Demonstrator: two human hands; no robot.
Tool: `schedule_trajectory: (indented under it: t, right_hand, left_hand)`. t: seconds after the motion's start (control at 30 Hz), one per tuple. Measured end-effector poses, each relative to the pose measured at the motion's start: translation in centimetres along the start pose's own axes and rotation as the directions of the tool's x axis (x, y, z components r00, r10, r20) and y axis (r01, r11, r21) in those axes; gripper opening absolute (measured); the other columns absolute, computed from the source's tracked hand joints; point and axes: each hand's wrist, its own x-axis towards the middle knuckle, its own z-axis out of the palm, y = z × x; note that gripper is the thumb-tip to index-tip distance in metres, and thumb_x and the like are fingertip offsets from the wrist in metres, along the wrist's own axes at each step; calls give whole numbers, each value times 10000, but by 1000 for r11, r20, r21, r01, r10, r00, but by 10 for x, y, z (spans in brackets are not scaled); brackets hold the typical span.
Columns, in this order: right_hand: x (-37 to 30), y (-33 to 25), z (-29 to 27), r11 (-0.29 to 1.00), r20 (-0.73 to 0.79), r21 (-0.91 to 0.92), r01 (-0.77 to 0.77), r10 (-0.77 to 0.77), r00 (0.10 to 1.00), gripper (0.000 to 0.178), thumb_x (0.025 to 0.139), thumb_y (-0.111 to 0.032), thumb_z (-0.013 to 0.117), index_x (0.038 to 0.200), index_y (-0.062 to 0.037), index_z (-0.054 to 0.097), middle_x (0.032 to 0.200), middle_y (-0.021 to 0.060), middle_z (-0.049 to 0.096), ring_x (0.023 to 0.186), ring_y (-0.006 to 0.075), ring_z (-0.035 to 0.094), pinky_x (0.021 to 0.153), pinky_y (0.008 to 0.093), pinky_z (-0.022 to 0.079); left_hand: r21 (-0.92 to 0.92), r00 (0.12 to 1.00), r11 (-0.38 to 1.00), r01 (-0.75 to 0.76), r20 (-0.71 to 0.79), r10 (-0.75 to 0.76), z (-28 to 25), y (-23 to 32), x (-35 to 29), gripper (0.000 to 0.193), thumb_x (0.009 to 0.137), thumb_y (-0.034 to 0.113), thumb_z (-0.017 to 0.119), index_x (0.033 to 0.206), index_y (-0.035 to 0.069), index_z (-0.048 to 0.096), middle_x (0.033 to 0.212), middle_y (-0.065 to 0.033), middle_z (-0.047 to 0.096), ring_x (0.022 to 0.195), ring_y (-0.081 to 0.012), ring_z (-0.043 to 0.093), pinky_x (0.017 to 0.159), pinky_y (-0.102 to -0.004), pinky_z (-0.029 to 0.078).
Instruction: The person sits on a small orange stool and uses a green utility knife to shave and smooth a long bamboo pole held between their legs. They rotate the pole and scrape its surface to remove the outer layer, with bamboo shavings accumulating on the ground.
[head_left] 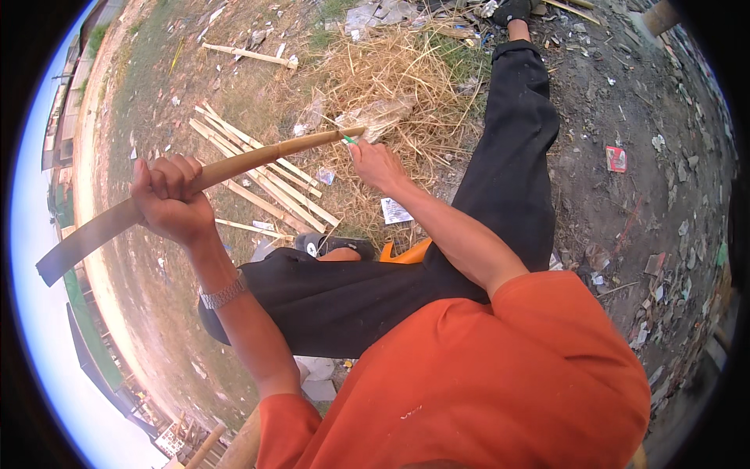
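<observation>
A long split bamboo strip crosses in front of me, tilted from lower left to upper right. My left hand is closed round it toward its wide, greyish end, which juts past the fist at the left. By the narrow far end, my right hand is closed with its fingers pinched on a small green thing. What kind of thing it is, I cannot make out. It meets the strip's tip, and a thin pale sliver stands out beside it.
Several pale bamboo strips lie in a loose pile beyond my bent leg. Dry straw-like shavings heap up near my outstretched leg. Something orange sits under my legs. Litter and stones cover the dark ground at right.
</observation>
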Motion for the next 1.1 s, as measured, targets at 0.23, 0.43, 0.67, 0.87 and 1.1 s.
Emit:
schedule_trajectory:
  t: [0.23, 0.43, 0.67, 0.87, 1.1]
  right_hand:
    - [19, 44, 32, 996, -63, -19, -88, 87, 994, 451, 962, -358, 319, 1026, 17, 561, 859, 284, 621, 860, 451, 606, 775, 521, 479]
    - [32, 73, 45, 990, -96, -44, -133, 128, 987, 426, 954, -350, 342, 1001, 3, 576, 878, 280, 629, 841, 434, 621, 762, 528, 480]
    - [18, 52, 47, 994, -132, -33, -106, 101, 986, 461, 961, -366, 321, 1014, 15, 576, 887, 283, 621, 856, 431, 614, 772, 512, 481]
    - [32, 52, 37, 994, -112, -23, -104, 101, 989, 463, 961, -374, 316, 1032, 8, 567, 888, 288, 616, 878, 438, 604, 783, 510, 476]
    - [43, 64, 33, 986, -105, -66, -156, 148, 983, 456, 962, -366, 316, 1049, 4, 568, 904, 260, 627, 908, 421, 607, 805, 503, 473]
  left_hand:
    - [1, 1000, 1000, -10, -22, 10, 5, -1, 2, 441, 925, 184, 418, 537, 158, 208, 480, 25, 178, 438, -109, 201, 485, -292, 259]
    - [-16, 999, 1000, 15, 31, -15, 11, -1, 2, 441, 930, 202, 401, 541, 164, 197, 489, 22, 162, 450, -109, 196, 493, -293, 244]
    - [7, 1000, 1000, 21, -16, -21, 8, -1, 4, 434, 923, 203, 407, 543, 161, 201, 499, 21, 162, 460, -119, 202, 510, -305, 252]
    - [-21, 998, 998, 58, -16, -58, -5, -1, 8, 434, 915, 218, 425, 553, 171, 190, 514, 23, 160, 476, -112, 187, 530, -295, 240]
    - [0, 999, 999, 43, 3, -43, 1, -1, 9, 443, 917, 211, 403, 539, 156, 179, 507, 12, 150, 476, -123, 189, 524, -305, 245]
